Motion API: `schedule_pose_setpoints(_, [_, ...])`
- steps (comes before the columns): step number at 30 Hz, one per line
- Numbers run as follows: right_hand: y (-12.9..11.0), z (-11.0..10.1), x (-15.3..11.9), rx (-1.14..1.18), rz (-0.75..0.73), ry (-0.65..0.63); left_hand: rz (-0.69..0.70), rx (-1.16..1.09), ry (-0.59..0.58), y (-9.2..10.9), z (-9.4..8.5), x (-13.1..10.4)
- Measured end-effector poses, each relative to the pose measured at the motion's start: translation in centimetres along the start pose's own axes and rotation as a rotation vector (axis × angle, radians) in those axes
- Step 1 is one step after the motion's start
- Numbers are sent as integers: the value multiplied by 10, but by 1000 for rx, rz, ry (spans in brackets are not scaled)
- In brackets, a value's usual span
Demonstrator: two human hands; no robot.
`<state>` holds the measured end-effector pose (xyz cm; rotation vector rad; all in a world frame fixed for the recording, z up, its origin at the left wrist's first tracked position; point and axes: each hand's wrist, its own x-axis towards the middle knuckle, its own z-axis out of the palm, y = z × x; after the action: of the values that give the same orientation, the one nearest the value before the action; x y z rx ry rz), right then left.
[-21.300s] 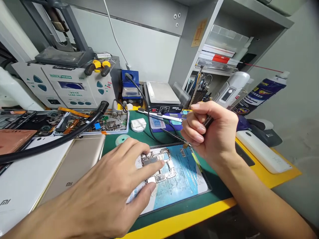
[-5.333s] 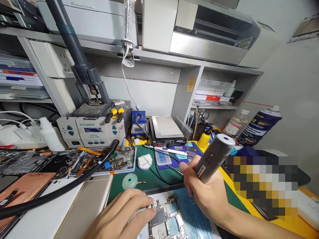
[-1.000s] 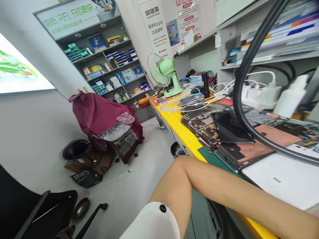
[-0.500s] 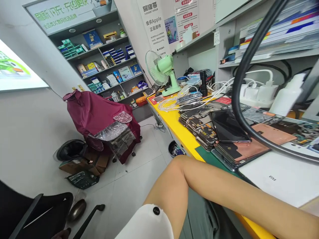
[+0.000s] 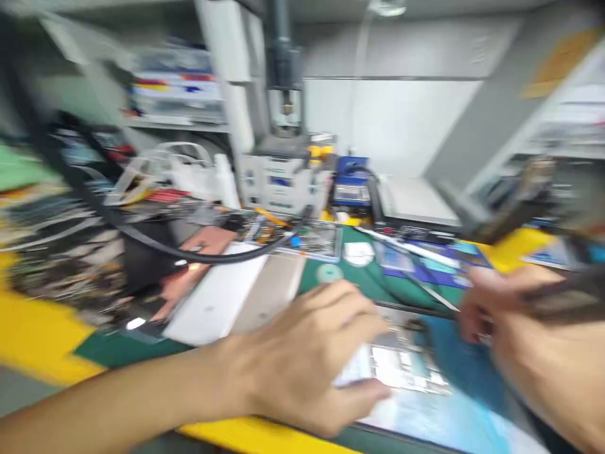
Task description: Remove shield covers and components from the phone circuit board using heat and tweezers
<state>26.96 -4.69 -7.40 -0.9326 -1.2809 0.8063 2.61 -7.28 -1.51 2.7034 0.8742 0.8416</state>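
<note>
One circuit board [image 5: 409, 369] lies between the left hand [image 5: 302, 359] — nearer, fingers loosely spread beside it — and the right hand [image 5: 529, 343], closed round a blurred dark tool [image 5: 567, 296].

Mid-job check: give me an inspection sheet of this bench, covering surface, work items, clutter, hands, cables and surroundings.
Surface: green mat on yellow worktop; blue-and-white sheet on the mat.
Work items: circuit board on the sheet, details blurred.
Clutter: phone parts heaped at left; white panel beside them; parts tray behind.
Hands: left hand spread at the board's left side, contact unclear; right hand gripping a dark tool, blurred.
Cables: black hose crosses over the panel; white cables bunched back left.
Surroundings: control unit behind the tray; co-workers: nothing seen.
</note>
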Motion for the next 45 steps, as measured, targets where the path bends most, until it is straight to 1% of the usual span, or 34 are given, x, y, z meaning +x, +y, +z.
schedule_pose_setpoints(1, [-18, -11, 9, -112, -26, 31, 6, -49, 37, -4, 4, -3])
schedule_pose_setpoints(2, [-32, -16, 17, -204, -51, 48, 0, -69, 72, -7, 9, -6])
schedule_pose_setpoints(4, [-49, -14, 29, -291, -82, 44, -69, -57, 81, -10, 17, -14])
schedule_pose_setpoints(5, [-53, -10, 32, -265, -96, 40, -87, -57, 100, -10, 20, -18])
schedule_pose_setpoints(6, [-55, -6, 35, -232, -81, 13, -105, -40, 84, -9, 23, -21])
schedule_pose_setpoints(9, [-55, 0, 36, -105, -65, -17, -104, 7, 116, -7, 28, -24])
schedule_pose_setpoints(13, [-59, -4, 32, 0, -32, -97, -109, 31, 165, -8, 33, -22])
schedule_pose_setpoints(17, [-68, 0, 30, 105, 90, -127, -125, 14, 184, -5, 34, -20])
schedule_pose_setpoints(20, [-73, 12, 28, 95, 163, -157, -126, 26, 196, -2, 32, -17])
schedule_pose_setpoints(24, [-77, 26, 23, 35, 177, -187, -122, -26, 195, 0, 26, -12])
schedule_pose_setpoints(28, [-79, 34, 21, 23, 144, -154, -112, -74, 197, -1, 24, -9])
schedule_pose_setpoints(32, [-83, 44, 24, -10, 161, -112, -104, -76, 196, -3, 27, -11])
schedule_pose_setpoints(34, [-82, 50, 25, -18, 130, -109, -95, -67, 200, -4, 29, -12])
schedule_pose_setpoints(36, [-80, 55, 26, -16, 70, -101, -86, -62, 202, -5, 29, -13])
schedule_pose_setpoints(38, [-77, 56, 25, -14, 38, -81, -86, -52, 215, -4, 29, -13])
schedule_pose_setpoints(42, [-72, 55, 22, -8, 67, -38, -80, -41, 233, -4, 29, -12])
schedule_pose_setpoints(45, [-71, 56, 21, -8, 78, -34, -78, -43, 234, -4, 29, -11])
